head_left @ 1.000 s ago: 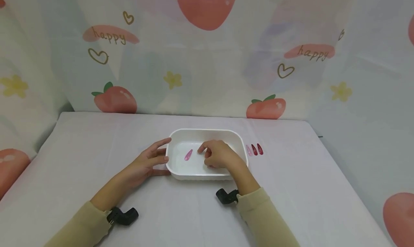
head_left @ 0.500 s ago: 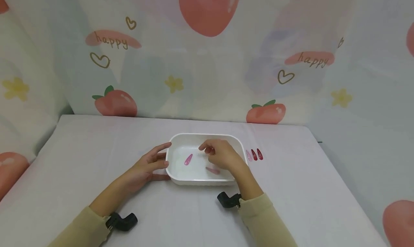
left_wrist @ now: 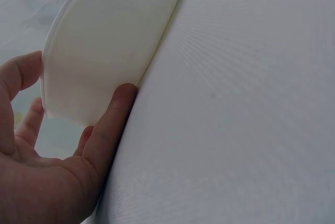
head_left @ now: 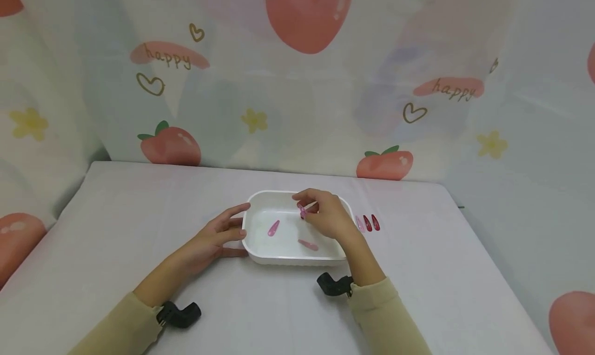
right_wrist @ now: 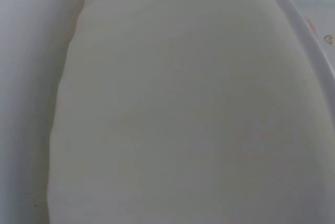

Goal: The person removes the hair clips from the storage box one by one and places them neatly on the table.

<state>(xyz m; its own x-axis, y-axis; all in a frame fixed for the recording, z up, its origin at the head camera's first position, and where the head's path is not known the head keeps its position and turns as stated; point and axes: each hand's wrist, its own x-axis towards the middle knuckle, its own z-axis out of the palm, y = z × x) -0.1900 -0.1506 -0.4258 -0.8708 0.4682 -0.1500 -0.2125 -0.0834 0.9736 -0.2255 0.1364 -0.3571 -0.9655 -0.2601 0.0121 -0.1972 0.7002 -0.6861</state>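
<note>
A white plastic tray (head_left: 274, 260) stands on the table. My left hand (head_left: 204, 244) touches its left end with spread, mostly straight fingers; in the left wrist view the fingertips meet the tray's outer wall (left_wrist: 99, 41). Inside the tray lie a pink snap hair clip (head_left: 273, 228) on the left and a paler pink hair clip (head_left: 308, 245) towards the front. Over the tray's right half, my right hand (head_left: 327, 214) pinches a small pink hair clip (head_left: 301, 210), with a dark red bit showing beside it. The fingers partly hide what they hold.
Just right of the tray, a light pink clip (head_left: 360, 223) and two dark red clips (head_left: 372, 222) lie side by side on the white tablecloth (head_left: 279, 313). A printed curtain (head_left: 297, 102) hangs behind the table. In the right wrist view the tray wall (right_wrist: 172, 103) fills most of the picture.
A pale pink clip has come into sight in the tray below my right hand. That hand has risen slightly and a pink clip now shows in its fingers. My left hand stays at the tray.
</note>
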